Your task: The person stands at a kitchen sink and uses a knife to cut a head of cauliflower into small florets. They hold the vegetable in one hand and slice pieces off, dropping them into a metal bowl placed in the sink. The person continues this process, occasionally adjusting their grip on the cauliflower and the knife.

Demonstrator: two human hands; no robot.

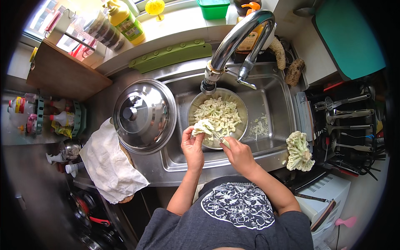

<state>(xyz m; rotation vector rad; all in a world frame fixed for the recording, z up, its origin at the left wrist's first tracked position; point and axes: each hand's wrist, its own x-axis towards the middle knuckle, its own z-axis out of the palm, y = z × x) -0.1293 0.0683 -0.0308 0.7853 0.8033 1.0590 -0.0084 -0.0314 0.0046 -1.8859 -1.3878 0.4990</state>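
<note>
My left hand (pixel 193 149) pinches a cauliflower floret (pixel 203 126) over the near edge of a round metal bowl (pixel 244 107). In my right hand (pixel 239 154) is the pale handle of a small knife (pixel 224 142); its blade reaches the floret's stalk. Cut cauliflower pieces (pixel 218 112) fill much of the bowl, which stands in the stainless steel sink (pixel 275 103). Pale green trimmings (pixel 260 126) lie on the sink floor to the bowl's right. A larger cauliflower chunk (pixel 299 151) rests on the counter at the right.
A chrome faucet (pixel 223 47) arches over the bowl's far side. Left of the sink lie a glass-and-steel pot lid (pixel 145 115) and a white cloth (pixel 111 165). Dish soap bottles and a green tub (pixel 214 8) line the sill. Hanging utensils (pixel 351 112) are at the right.
</note>
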